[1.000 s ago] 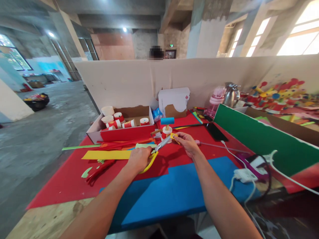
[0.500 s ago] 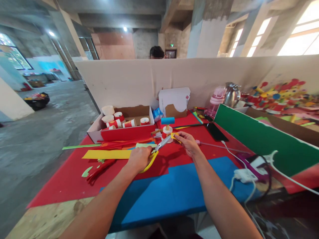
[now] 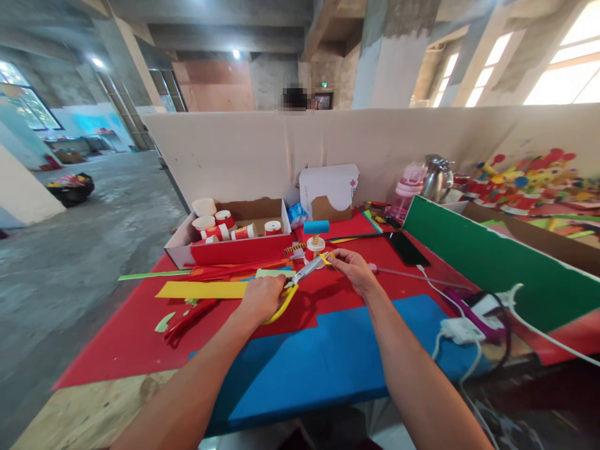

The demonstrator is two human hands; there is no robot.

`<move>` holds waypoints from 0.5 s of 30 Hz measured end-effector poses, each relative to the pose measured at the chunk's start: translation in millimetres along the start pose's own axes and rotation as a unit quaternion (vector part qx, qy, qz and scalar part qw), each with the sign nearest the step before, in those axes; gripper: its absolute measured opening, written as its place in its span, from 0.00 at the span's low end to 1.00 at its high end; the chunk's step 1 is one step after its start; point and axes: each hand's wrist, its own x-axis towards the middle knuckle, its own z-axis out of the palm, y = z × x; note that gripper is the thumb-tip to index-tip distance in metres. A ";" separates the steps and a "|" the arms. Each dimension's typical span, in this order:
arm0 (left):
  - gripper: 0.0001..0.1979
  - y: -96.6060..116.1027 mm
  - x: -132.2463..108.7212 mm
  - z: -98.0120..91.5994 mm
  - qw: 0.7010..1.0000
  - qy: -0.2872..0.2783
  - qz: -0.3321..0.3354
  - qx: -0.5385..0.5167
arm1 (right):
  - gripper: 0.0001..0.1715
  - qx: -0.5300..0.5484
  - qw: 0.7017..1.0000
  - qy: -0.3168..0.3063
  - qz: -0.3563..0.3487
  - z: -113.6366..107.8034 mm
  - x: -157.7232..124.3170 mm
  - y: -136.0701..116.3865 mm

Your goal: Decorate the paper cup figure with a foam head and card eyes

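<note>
My left hand [image 3: 264, 297] is closed around the yellow handles of a pair of scissors [image 3: 307, 271], whose blades point up and to the right. In the fingertips of my right hand [image 3: 352, 269] is a small piece of yellow paper [image 3: 325, 259], touching the scissor tips. Just behind the blades stands a paper cup [image 3: 315, 249] with a coiled spring and a blue paper roll [image 3: 316, 227] on top. A wide yellow paper strip [image 3: 201, 290] lies left of my left hand, beside red strips [image 3: 187, 325] and green scraps [image 3: 165, 322].
An open box [image 3: 238, 252] holds several red and white cups at the back left. A black phone [image 3: 407, 249], a white charger [image 3: 462, 330] with cables and a green-sided box [image 3: 492, 262] stand to the right. Blue sheets [image 3: 323, 362] cover the front edge. A partition [image 3: 234, 150] rises behind.
The yellow paper piece has turned in my right fingertips and now looks narrower at the scissor tips. Both hands stay almost in place.
</note>
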 end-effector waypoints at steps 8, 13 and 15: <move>0.14 1.0 -1.2 -1.3 1.000 0.004 0.000 -0.006 | 0.16 0.060 0.998 0.020 0.028 -1.1 2.3 3.6; 0.14 1.5 -2.0 -1.4 1.000 0.005 0.001 -0.008 | 0.15 0.085 0.995 0.029 0.035 -0.6 2.1 3.0; 0.15 1.3 -2.0 -1.1 1.000 0.009 0.001 -0.009 | 0.14 0.084 0.996 0.029 0.032 -0.2 1.8 2.3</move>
